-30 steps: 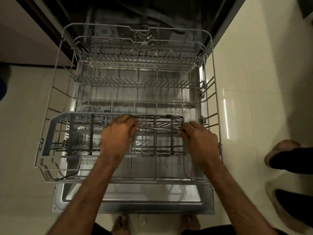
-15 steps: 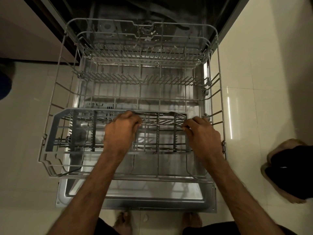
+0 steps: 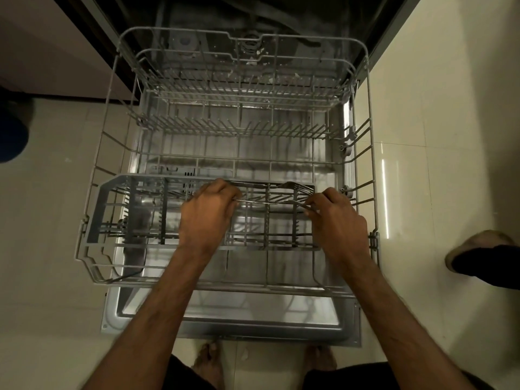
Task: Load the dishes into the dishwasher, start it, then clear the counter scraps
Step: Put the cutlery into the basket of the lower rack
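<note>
Clearly the left hand (image 3: 206,218) is curled round the handles of 2 forks (image 3: 270,202), the right hand (image 3: 337,220) pinching 1 by its tines, just above the cutlery basket (image 3: 95,209); dropping each upright into its own slot seems best.

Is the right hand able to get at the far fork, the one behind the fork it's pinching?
Probably yes. The far fork lies uncovered over the cutlery basket, just beyond the right hand; it must first release the near fork.
</note>
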A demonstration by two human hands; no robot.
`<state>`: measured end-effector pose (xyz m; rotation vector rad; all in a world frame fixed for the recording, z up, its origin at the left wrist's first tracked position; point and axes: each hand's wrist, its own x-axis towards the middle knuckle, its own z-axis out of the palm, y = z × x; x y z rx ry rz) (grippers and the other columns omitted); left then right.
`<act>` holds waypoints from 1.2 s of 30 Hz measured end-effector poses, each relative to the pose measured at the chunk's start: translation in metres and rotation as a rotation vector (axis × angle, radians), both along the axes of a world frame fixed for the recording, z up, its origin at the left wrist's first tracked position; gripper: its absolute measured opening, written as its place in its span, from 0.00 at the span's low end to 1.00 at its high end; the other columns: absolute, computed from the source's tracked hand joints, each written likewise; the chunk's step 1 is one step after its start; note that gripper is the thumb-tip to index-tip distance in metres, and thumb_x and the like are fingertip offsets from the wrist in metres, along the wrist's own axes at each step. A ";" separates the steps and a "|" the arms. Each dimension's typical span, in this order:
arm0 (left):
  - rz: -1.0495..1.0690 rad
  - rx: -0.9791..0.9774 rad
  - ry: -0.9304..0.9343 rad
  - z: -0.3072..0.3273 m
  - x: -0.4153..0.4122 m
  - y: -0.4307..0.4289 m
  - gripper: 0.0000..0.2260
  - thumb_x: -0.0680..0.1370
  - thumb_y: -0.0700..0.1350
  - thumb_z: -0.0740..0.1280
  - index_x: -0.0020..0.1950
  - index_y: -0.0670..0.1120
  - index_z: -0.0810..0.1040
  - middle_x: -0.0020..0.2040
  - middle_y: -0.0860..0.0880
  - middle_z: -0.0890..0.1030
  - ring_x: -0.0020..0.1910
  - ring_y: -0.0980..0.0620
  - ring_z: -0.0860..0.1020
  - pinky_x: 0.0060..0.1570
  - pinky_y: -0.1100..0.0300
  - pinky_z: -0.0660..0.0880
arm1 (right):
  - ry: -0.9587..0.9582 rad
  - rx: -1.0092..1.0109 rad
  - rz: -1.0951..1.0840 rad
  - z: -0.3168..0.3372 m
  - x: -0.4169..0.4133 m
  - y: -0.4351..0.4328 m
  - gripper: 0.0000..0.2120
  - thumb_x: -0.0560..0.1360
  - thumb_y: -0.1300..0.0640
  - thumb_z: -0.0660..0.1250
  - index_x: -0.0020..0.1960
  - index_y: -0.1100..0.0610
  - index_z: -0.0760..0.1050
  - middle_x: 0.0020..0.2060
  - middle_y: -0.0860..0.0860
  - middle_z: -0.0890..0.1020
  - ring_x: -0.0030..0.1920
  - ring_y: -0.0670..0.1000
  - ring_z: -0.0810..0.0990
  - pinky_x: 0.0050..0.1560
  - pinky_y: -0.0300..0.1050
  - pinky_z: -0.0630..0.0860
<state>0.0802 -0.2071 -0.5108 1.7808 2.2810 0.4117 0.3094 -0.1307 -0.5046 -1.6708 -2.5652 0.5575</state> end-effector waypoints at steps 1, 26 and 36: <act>0.002 0.013 -0.001 0.001 0.001 -0.001 0.09 0.74 0.44 0.74 0.53 0.48 0.82 0.51 0.51 0.81 0.48 0.48 0.81 0.39 0.55 0.80 | 0.017 0.030 -0.006 0.002 0.001 -0.001 0.14 0.77 0.56 0.70 0.61 0.57 0.78 0.55 0.54 0.77 0.56 0.55 0.76 0.42 0.50 0.78; 0.312 -0.155 -0.115 0.399 -0.028 -0.163 0.08 0.82 0.48 0.61 0.55 0.49 0.79 0.50 0.49 0.81 0.46 0.46 0.80 0.40 0.53 0.76 | 0.178 0.028 0.153 0.387 -0.150 -0.160 0.06 0.79 0.57 0.65 0.53 0.55 0.79 0.50 0.51 0.80 0.54 0.54 0.76 0.54 0.53 0.75; 0.433 -0.022 -0.058 0.583 -0.171 -0.197 0.09 0.82 0.50 0.59 0.57 0.52 0.77 0.52 0.52 0.81 0.49 0.51 0.80 0.50 0.54 0.77 | 0.409 0.164 0.238 0.563 -0.297 -0.171 0.07 0.75 0.53 0.64 0.46 0.54 0.80 0.43 0.52 0.81 0.45 0.56 0.79 0.45 0.50 0.75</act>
